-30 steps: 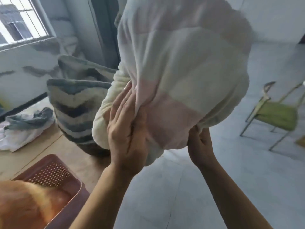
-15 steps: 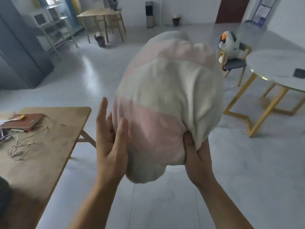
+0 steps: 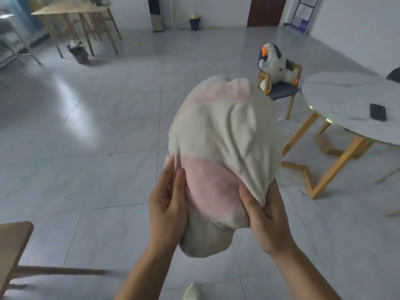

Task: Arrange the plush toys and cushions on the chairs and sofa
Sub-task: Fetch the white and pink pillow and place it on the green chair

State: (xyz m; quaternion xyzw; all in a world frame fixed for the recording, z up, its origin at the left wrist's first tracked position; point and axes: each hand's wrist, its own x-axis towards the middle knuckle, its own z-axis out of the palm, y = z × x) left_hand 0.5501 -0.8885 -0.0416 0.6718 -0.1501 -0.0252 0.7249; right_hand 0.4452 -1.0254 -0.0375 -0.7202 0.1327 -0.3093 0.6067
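Mid-frame, left hand [image 3: 167,204] lies flat against the pink-and-cream plush [image 3: 223,148], right hand [image 3: 266,215] grips its fabric, probably steadying the floppy bulk for carrying

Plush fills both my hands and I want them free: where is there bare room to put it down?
The round table is bare left of the black item, likely enough for the plush. The wooden tabletop corner at lower left shows bare too. The chair is crowded: a penguin toy fills its seat.
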